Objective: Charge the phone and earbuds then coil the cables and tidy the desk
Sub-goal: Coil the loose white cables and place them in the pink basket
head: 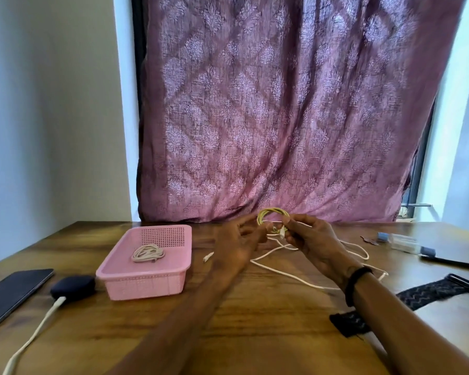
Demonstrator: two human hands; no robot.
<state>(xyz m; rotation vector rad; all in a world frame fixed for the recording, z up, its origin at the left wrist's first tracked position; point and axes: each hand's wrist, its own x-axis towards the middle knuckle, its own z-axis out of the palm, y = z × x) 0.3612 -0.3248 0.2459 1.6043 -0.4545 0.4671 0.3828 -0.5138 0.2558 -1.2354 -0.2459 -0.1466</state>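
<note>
Above the desk's far middle, my left hand and my right hand together hold a small coil of yellowish cable. Its white loose length trails over the wood below, with one plug end lying left of my left hand. A pink basket at centre left contains a coiled white cable. The dark earbuds case sits left of the basket with a white cable plugged into it. The dark phone lies flat at the far left edge.
A dark laptop or tablet with a clear-and-blue object on it lies at the far right. A black patterned strap and a black cloth piece lie near my right forearm. A purple curtain hangs behind the desk.
</note>
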